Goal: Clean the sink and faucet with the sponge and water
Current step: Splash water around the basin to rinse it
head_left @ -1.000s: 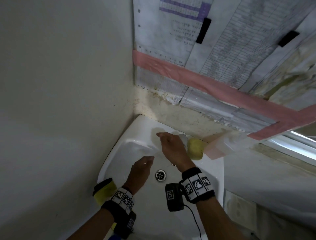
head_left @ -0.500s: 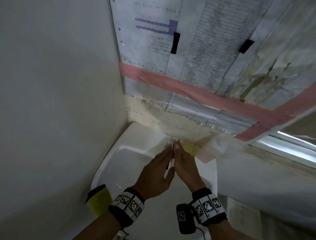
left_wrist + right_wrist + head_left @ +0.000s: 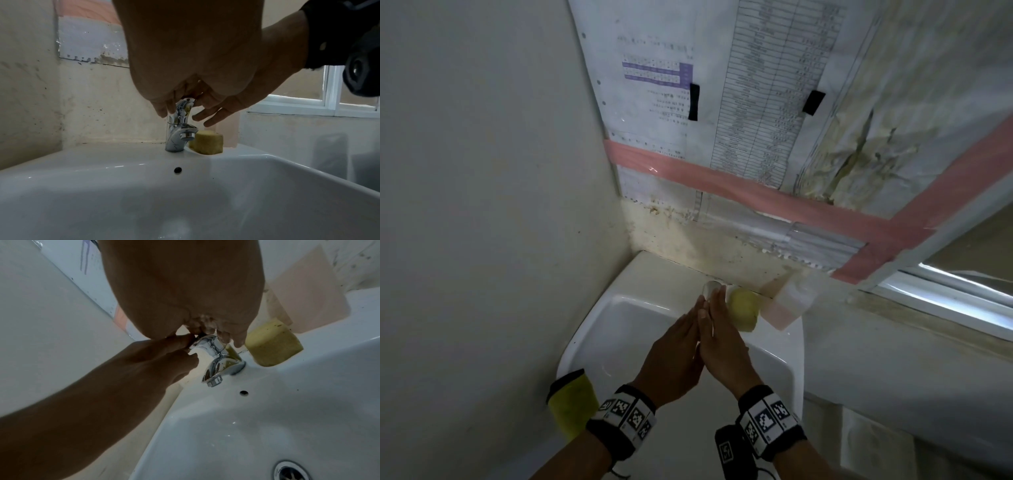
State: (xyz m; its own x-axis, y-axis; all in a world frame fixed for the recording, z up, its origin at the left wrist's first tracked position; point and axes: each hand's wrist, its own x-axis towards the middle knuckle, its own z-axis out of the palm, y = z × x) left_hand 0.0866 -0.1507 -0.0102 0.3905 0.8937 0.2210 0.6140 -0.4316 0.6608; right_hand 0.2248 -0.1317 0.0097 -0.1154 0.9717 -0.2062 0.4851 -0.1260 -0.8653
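Note:
A chrome faucet (image 3: pixel 180 128) stands at the back rim of the white sink (image 3: pixel 619 329). Both hands meet at its lever on top. My left hand (image 3: pixel 674 349) comes from the left and its fingertips (image 3: pixel 180 340) pinch the lever's end. The straight fingers (image 3: pixel 207 113) of my right hand (image 3: pixel 722 342) touch the lever's right side. A yellow sponge (image 3: pixel 743 308) sits on the rim right of the faucet (image 3: pixel 218 360), held by neither hand. No stream shows at the spout (image 3: pixel 187 135).
A pale pink container (image 3: pixel 787 305) stands behind the sponge (image 3: pixel 271 347) against the wall. A yellow pad with a black edge (image 3: pixel 571 404) hangs at the sink's front left corner. The drain (image 3: pixel 290 472) lies in the basin. Walls close in at left and back.
My left hand rose from the basin near the drain to the faucet lever. The right hand shifted onto the lever too. The head view tilted up.

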